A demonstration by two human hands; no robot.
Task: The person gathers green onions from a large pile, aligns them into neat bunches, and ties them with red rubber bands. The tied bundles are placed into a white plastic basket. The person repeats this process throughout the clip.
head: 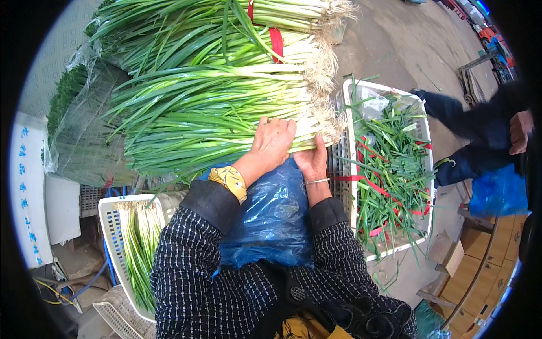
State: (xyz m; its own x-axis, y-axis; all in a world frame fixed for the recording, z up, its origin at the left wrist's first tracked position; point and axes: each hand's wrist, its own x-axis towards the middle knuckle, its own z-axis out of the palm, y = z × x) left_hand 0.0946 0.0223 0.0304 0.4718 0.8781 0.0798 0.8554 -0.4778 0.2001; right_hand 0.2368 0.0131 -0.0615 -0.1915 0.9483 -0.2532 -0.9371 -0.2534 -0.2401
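Observation:
A big pile of green onions point(203, 93) lies in front of me, leaves to the left and white roots to the right. A red tie point(276, 44) binds a bunch near the top. My left hand point(275, 140) rests over the white stalks at the near edge of the pile, fingers curled on them. Close to its right, my right hand point(311, 159) touches the stalk ends near the roots, thumb up and the other fingers partly hidden. Whether either hand grips stalks firmly is unclear. Blue plastic point(271, 216) covers my lap below both hands.
At right stands a white plastic basket point(428, 161) of loose green leaves and red strips. A white basket point(111, 237) with green onions is at lower left. Clear plastic point(93, 127) covers greens at left. A person in dark trousers point(457, 127) is beyond the right basket, near wooden drawers point(482, 271).

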